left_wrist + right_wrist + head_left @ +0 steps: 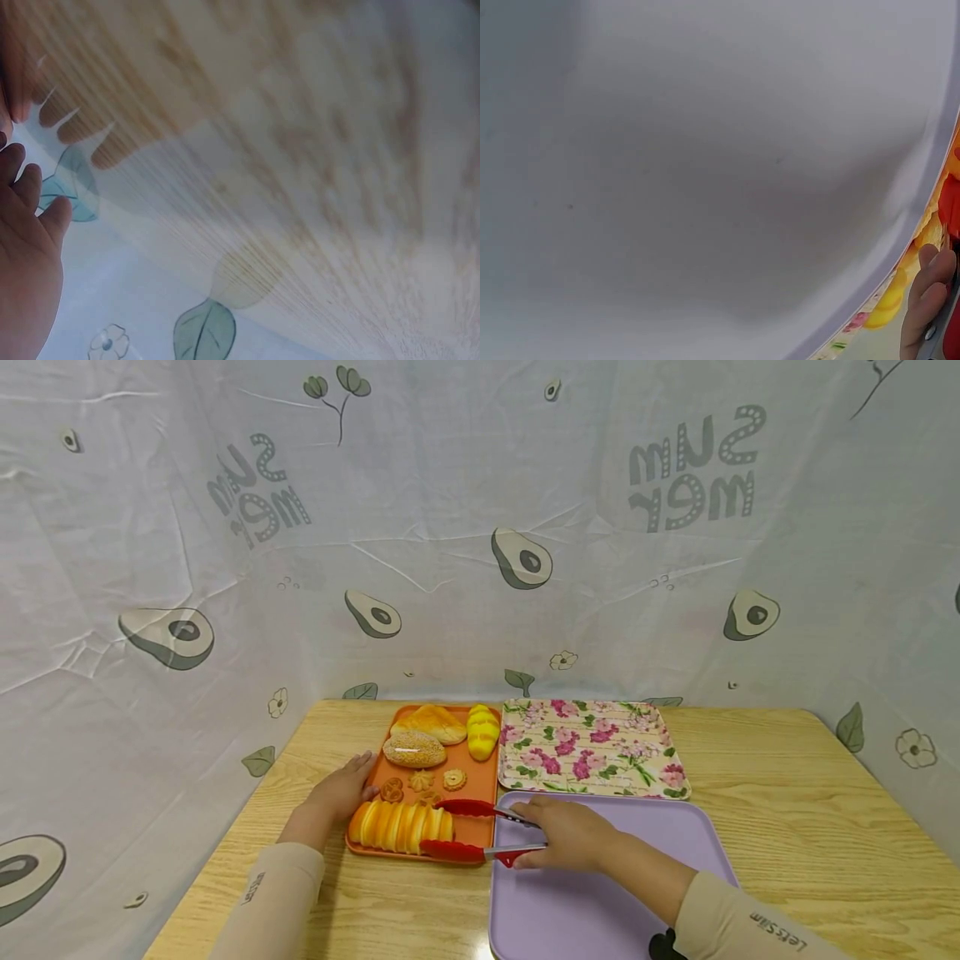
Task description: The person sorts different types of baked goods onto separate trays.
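My right hand (573, 833) grips a pair of red-tipped metal tongs (468, 852). The tongs' spread tips reach over the right end of a long ridged bread roll (397, 828) at the front of an orange tray (476, 777). At that tray's left edge rests my left hand (341, 789), its fingers extended. Behind the roll lie several small cookies (454, 779), a seeded bun (415, 749), a golden flat bread (429, 724) and a yellow striped bread (482, 732). In the right wrist view, fingers (928, 292) wrap the tongs' handle.
A lilac tray (600, 893) lies beneath my right forearm, against the orange tray's right side. Behind it is a floral tray (592, 747). All stand on a wooden table (787, 827), with avocado-printed cloth (450, 460) hanging around the back and sides.
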`<state>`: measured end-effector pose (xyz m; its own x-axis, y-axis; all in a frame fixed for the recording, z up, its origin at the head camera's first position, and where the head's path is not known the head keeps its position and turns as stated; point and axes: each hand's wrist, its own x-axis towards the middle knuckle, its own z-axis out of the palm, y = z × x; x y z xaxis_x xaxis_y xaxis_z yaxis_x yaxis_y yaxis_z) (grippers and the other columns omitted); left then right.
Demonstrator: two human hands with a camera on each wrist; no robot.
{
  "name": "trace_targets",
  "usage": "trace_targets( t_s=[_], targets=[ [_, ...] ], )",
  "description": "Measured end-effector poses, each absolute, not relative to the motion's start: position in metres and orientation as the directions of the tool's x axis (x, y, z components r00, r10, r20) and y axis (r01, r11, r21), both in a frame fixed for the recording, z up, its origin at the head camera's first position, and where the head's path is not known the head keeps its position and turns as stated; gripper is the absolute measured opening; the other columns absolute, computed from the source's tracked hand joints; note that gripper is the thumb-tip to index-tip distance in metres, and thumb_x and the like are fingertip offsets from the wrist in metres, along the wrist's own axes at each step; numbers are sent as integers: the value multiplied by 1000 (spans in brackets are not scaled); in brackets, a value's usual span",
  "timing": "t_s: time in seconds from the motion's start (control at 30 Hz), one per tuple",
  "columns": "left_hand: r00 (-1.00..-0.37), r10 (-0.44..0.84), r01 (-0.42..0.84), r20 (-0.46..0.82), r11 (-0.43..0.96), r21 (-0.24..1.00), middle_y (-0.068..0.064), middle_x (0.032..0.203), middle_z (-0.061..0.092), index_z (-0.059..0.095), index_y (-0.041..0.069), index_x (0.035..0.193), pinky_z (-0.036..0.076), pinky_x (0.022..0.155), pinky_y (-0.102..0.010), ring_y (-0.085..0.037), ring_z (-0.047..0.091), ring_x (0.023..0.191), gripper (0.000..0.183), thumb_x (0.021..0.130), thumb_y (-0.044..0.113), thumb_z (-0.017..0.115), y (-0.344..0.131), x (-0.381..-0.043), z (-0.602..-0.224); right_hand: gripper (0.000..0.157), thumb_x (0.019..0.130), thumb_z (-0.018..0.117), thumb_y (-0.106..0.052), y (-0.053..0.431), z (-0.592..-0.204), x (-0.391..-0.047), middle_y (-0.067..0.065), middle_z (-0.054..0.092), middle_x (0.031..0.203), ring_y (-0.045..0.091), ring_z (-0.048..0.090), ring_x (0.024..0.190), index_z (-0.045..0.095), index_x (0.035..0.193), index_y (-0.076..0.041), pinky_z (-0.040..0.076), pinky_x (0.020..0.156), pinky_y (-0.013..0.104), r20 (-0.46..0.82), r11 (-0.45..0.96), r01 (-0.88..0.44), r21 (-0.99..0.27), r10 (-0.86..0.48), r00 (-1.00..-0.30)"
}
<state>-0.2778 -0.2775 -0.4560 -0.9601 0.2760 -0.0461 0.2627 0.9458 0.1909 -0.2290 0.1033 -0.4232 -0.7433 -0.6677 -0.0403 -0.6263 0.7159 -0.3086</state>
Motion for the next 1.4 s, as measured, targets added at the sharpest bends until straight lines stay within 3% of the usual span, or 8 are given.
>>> trace_targets(
  t_s=[0.43, 0.77, 1.17, 1.4],
  targets=[
    [-962, 269, 256, -46, 947, 194, -23, 150, 30, 33, -5, 145, 27, 106, -56, -42, 25, 136, 56, 100, 23, 51, -277, -277, -457, 68, 80, 70, -54, 103, -422, -227, -1, 62, 112, 9, 58, 86, 59, 133, -13, 50, 68, 34, -7, 706, -655, -271, -682, -732],
    [-960, 275, 258, -52, 941, 220, -23, 151, 27, 31, -5, 146, 26, 106, -56, -42, 23, 137, 58, 100, 24, 51, -277, -276, -457, 66, 82, 69, -53, 110, -420, -227, 8, 58, 129, 27, 56, 115, 57, 134, -15, 49, 88, 48, 18, 702, -654, -284, -678, -735],
    [-965, 255, 233, -59, 939, 251, -23, 151, 26, 29, -2, 148, 24, 108, -56, -42, 22, 138, 49, 102, 13, 40, -276, -276, -456, 66, 83, 67, -55, 125, -412, -227, 6, 57, 130, 25, 57, 113, 57, 135, -17, 49, 88, 46, 61, 712, -624, -322, -643, -764],
    [-961, 272, 258, -47, 946, 197, -22, 151, 28, 31, -3, 147, 27, 107, -55, -41, 25, 137, 54, 100, 17, 49, -281, -282, -464, 65, 82, 70, -51, 144, -406, -228, 5, 60, 124, 23, 60, 107, 58, 134, -14, 50, 86, 45, 90, 718, -613, -330, -622, -778]
  ],
)
